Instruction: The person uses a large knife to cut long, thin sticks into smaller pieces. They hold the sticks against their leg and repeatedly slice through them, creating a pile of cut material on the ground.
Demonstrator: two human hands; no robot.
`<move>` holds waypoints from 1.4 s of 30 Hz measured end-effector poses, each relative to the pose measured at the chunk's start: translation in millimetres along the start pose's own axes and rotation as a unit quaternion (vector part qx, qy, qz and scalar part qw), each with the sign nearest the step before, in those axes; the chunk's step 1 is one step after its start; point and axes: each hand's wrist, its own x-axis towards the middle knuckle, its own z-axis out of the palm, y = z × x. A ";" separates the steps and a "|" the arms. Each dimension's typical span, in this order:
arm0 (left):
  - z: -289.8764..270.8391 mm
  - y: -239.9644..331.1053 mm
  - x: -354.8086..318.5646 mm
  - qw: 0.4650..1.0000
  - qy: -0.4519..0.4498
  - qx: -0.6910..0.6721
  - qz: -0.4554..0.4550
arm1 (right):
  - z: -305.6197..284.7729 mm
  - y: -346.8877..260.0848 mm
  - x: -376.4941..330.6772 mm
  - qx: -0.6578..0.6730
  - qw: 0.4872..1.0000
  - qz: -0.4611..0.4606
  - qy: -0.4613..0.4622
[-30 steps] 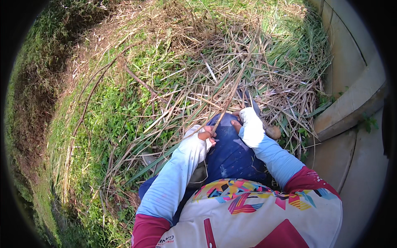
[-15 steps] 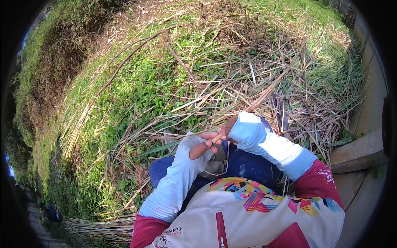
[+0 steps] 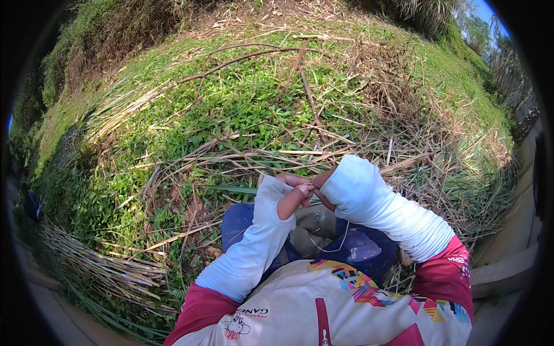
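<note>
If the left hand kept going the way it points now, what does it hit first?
Most likely the right hand: the left hand points toward it and the two already look in contact, though depth is unclear.

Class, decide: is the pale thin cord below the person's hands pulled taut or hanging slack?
Slack: the pale thin cord droops in a loose curve over the lap below the left hand and right hand.

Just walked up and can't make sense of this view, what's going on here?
A person is crouched on a grassy bank strewn with dry stalks. Their left hand and right hand are pressed together in front of their knees, fingers working at something too small to make out. A thin cord hangs below the hands, across the dark trousers. A bundle of cut stalks lies to their left.
</note>
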 end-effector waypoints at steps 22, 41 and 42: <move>-27.5 -20.9 -24.2 0.943 0.096 0.242 0.205 | 3.5 -25.4 35.9 0.202 0.966 0.097 -0.126; -55.4 -42.1 7.5 0.959 0.134 0.239 0.065 | 22.1 161.5 -202.7 0.258 0.744 0.447 0.425; -55.3 -44.9 9.4 0.962 0.123 0.236 0.058 | 12.1 175.9 -238.0 0.142 0.757 0.450 0.452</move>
